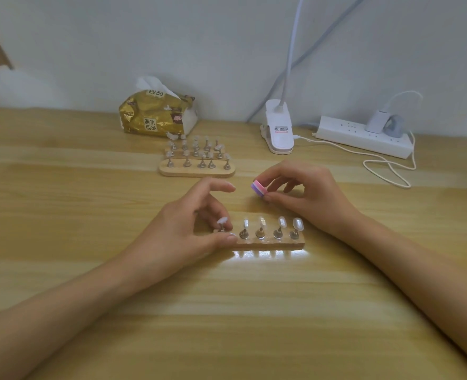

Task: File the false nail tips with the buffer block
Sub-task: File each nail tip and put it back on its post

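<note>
A small wooden holder lies in front of me with several clear false nail tips standing on metal pegs. My left hand grips the holder's left end, thumb on its front edge and fingers curled round the leftmost peg and tip; its index finger sticks out above. My right hand hovers behind the holder and pinches a pink and purple buffer block between thumb and fingers. The block is apart from the tips.
A second, larger wooden stand with several pegs and tips sits farther back. Behind it lie a gold tissue pack, a white clip lamp base and a white power strip with a looping cable.
</note>
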A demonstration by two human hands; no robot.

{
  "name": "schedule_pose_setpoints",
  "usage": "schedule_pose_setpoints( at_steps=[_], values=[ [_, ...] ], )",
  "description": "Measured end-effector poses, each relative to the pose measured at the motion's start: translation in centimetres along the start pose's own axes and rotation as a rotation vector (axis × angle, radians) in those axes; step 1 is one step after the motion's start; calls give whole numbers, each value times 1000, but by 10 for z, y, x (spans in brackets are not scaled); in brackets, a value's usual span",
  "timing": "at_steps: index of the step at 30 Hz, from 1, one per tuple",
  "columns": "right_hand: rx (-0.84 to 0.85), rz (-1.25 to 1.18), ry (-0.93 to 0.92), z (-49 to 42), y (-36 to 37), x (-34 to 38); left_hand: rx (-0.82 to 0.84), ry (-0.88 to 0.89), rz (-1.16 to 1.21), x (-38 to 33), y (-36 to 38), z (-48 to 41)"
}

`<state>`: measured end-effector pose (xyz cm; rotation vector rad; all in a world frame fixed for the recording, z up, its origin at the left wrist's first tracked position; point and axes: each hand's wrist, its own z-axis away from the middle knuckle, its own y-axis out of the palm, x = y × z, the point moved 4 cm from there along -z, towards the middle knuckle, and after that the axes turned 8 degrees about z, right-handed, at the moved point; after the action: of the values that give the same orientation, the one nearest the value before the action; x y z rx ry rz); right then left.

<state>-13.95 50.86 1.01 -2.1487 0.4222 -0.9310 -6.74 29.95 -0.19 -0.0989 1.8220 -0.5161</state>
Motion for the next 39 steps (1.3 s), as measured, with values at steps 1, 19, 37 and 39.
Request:
schedule_pose_setpoints(
  at_steps=[1,19,37,39],
  values=[
    [1,2,-1,0,0,-1,-1,9,-16,0,0,1],
    [3,11,-10,-1,1,-1,8,90,-123,-11,13,-9],
    [65,223,44,-2,5,-2,87,-231,1378,25,-60,-14],
    [80,224,45,-3,5,-1,-172,-176,730,29,-60,-15]
  ],
)
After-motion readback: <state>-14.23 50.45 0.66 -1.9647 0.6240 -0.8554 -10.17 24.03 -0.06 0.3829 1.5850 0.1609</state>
